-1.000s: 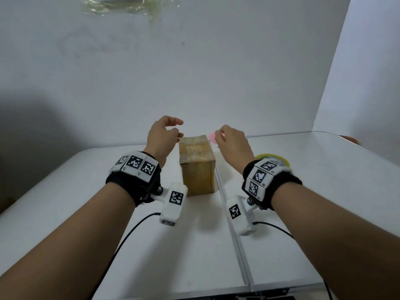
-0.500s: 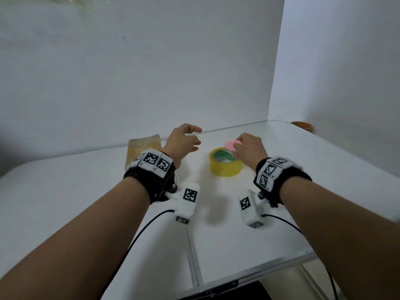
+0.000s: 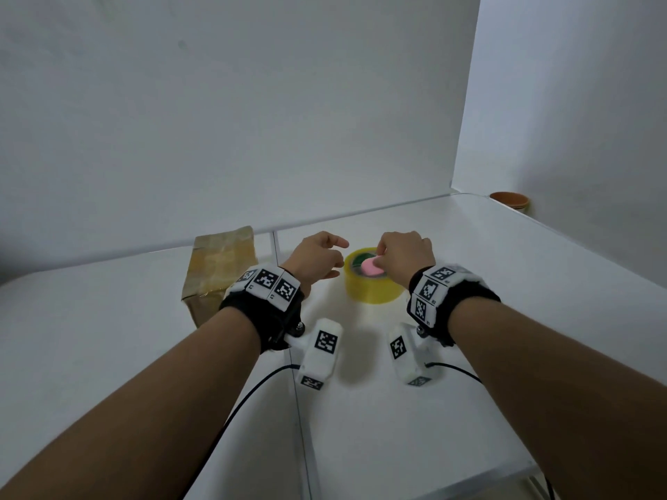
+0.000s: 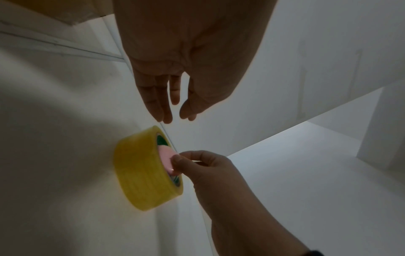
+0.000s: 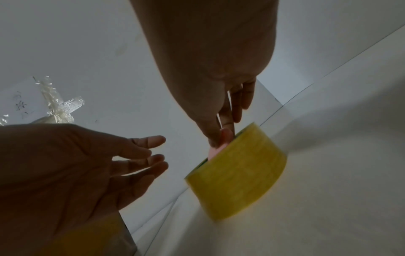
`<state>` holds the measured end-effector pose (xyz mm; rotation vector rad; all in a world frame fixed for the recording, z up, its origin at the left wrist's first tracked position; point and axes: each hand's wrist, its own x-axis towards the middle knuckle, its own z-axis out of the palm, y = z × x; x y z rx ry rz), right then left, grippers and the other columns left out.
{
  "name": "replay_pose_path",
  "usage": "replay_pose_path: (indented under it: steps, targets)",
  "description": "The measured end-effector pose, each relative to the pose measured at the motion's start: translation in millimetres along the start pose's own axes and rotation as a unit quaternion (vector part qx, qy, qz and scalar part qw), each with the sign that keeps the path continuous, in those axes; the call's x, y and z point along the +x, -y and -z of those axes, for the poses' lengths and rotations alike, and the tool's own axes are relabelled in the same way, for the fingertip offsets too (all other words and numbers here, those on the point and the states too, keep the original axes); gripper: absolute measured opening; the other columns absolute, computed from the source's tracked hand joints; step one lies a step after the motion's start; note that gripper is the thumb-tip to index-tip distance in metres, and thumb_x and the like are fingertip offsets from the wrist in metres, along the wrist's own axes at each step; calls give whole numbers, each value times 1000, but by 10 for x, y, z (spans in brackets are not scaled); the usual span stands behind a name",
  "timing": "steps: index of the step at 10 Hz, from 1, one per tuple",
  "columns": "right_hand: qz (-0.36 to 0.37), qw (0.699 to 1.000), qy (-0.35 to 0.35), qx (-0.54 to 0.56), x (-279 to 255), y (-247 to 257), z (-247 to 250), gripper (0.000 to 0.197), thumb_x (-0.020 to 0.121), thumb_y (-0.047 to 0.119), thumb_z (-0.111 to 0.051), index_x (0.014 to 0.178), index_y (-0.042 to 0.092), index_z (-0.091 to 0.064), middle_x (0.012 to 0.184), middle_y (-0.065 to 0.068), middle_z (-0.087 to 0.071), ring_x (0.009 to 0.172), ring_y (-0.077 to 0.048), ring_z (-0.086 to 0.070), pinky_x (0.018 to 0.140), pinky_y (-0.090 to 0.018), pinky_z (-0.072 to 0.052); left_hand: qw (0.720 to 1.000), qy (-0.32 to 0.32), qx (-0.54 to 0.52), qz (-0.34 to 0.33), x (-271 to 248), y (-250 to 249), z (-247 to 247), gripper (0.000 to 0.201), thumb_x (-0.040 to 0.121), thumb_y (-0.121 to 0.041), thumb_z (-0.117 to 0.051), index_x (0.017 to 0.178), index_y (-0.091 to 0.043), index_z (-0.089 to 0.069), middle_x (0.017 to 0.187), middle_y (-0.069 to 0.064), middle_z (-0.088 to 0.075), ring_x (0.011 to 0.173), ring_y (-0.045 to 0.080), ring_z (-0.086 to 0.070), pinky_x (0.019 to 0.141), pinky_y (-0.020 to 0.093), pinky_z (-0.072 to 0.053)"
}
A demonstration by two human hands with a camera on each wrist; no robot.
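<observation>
No word, brand or number can be read. A paper sheet [image 5: 20,104] taped to the wall, up and to the left of the yellow tape roll [image 5: 238,173], carries a few handwritten marks, too faint to make out. The wrist bands [image 3: 269,283] behind the roll bear black-and-white square code markers, with tiny illegible digits beside them.

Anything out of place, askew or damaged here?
Nothing is spilled or broken. Two small oddities: the cardboard box is wrapped in wrinkled tape, and crumpled tape sticks to the wall. The right hand pinches a pink disc over the yellow tape roll; the left hand hovers empty.
</observation>
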<state>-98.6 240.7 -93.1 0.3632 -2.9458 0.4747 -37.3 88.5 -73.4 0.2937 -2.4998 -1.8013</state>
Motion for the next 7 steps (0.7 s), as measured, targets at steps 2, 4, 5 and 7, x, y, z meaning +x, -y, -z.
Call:
replay_pose_path:
  steps: [2,4,5,7]
  targets:
    - [-2,999,1,-47,15,-14,-123,24,88,29,-56,105,17,-67,107,-6,-69,111,-29,-54,94,-39,-33,1000,-4,-1,14,61,56,-40,31,89,4,-49,115,-8,-63,129,12,-55,89,18,-59,89,33,-54]
    - [-1,999,-3,-51,-8,-4,-192,25,89,11,-49,101,16,-70,104,-7,-70,113,-29,-49,91,-39,-34,1000,-5,-11,12,65,61,-54,28,89,5,-48,108,-11,-62,131,12,-55,86,17,-58,91,35,-54]
    - [-6,999,-1,-34,-30,1,-179,29,88,8,-45,98,15,-71,103,-7,-70,112,-30,-47,89,-38,-34,1000,-3,-16,10,56,59,-52,27,89,5,-49,107,-12,-62,138,15,-52,85,17,-59,89,34,-54]
    - [17,999,-40,-7,-68,72,-117,32,94,14,-41,104,16,-72,111,-5,-69,115,-30,-47,91,-38,-36,1000,-7,-23,-1,32,74,-24,27,89,5,-49,107,-12,-61,140,14,-51,87,18,-59,89,34,-54]
